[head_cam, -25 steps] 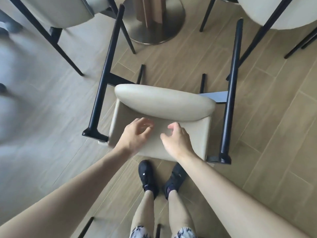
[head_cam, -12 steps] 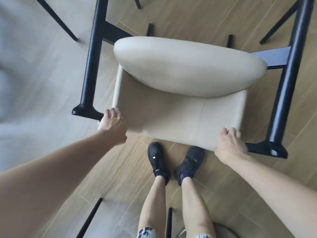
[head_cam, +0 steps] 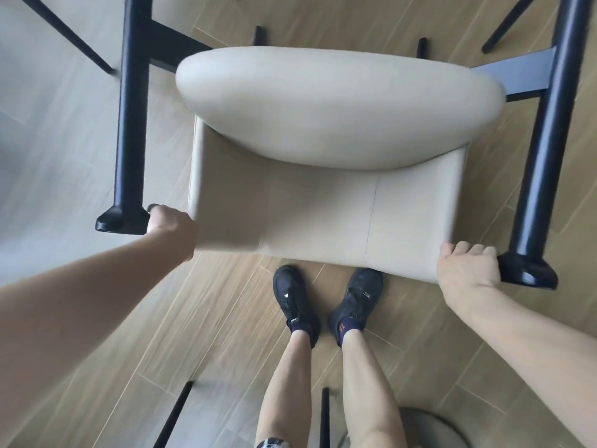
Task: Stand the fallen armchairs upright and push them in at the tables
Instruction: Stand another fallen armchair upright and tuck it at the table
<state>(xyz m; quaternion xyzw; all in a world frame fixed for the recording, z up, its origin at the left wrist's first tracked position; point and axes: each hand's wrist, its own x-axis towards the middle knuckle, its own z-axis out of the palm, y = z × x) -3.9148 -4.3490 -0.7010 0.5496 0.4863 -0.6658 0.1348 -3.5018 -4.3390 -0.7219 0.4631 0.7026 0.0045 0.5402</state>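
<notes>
Cream upholstery filled the view: the armchair (head_cam: pixel 323 176) lay tipped on the wood-plank floor (head_cam: pixel 484 367), its backrest panel facing up just ahead of the person's black shoes (head_cam: pixel 295 302). The left hand (head_cam: pixel 171 226) gripped the panel's near left corner, fingers curled round the edge beside a black armrest (head_cam: pixel 130 124). The right hand (head_cam: pixel 466 270) clamped the near right corner, fingers hooked over, touching the other armrest's end (head_cam: pixel 529 273).

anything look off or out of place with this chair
Yes. The beige armchair lies tipped on its back, its black legs pointing out sideways rather than standing on the wood floor. The left hand and right hand grip its backrest corners.
</notes>
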